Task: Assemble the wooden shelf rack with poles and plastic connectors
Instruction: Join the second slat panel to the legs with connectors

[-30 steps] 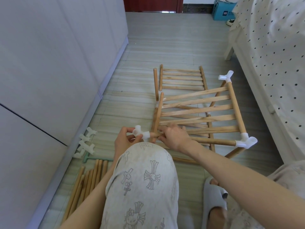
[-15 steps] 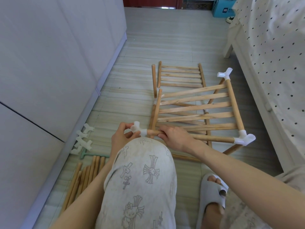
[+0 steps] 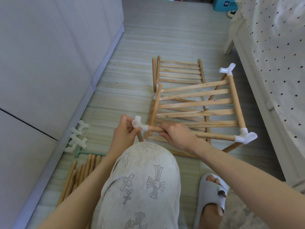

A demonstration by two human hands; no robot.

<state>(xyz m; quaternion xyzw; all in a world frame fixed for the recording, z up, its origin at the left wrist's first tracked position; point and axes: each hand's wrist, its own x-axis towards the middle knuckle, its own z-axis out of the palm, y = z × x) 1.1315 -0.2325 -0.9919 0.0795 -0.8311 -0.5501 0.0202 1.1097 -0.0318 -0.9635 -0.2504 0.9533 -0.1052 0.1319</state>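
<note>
1. My left hand [image 3: 125, 134] pinches the white plastic connector [image 3: 138, 124], fingers curled round it, just above my raised knee [image 3: 140, 162].
2. My right hand [image 3: 178, 134] grips the front pole [image 3: 212, 135] near its left end, fingers wrapped over it; that end sits in the connector I pinch.
3. The pole runs right to a second connector [image 3: 245, 137] at the near right corner; a third connector [image 3: 227, 69] caps the far right corner.
4. The slatted shelf panel [image 3: 194, 104] is held tilted above the floor [image 3: 165, 30], its right rail between those two connectors. Its left rail is free at the far end.
5. Another slatted panel [image 3: 179, 71] lies flat on the floor beyond it, and more wood lies under the raised one; I can't tell how those pieces join.
6. Spare connectors [image 3: 77, 138] lie in a cluster by the cabinet [image 3: 41, 63] base, at left.
7. Loose poles [image 3: 80, 172] lie bundled on the floor near my left forearm, a pale green tool [image 3: 79, 152] just beyond them.
8. Bed with dotted cover [image 3: 272, 47] at right; grey slipper [image 3: 211, 195] on my foot, lower right.
</note>
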